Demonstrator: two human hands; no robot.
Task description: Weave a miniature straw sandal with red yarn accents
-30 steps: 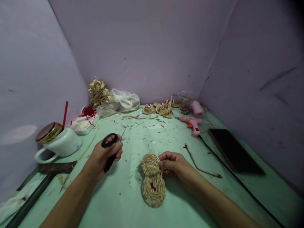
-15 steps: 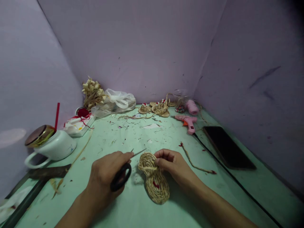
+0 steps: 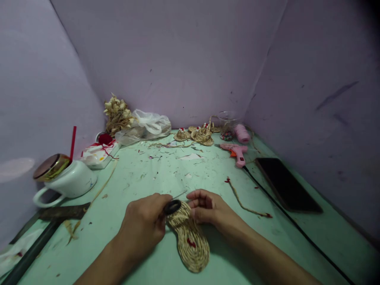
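My left hand (image 3: 145, 221) is closed around black-handled scissors (image 3: 172, 206), whose blade tips point right, past the top end of a braided straw slipper (image 3: 194, 249). The slipper is sole-shaped, with coiled rows, a strap across its upper part and a red mark in the lower coil. My right hand (image 3: 206, 208) pinches the slipper's upper right edge between thumb and fingers. To the right on the table lies a short straw cord (image 3: 245, 204) with red ends.
A pink glue gun (image 3: 236, 152) with a black cable lies at right beside a dark phone (image 3: 287, 184). Small straw slippers (image 3: 202, 136) and pink thread (image 3: 242, 133) sit at the back. A white mug (image 3: 73, 180) and a hammer (image 3: 63, 211) are at left.
My left hand has moved right, bringing the scissors to the slipper's upper end. The slipper has shifted slightly downward.
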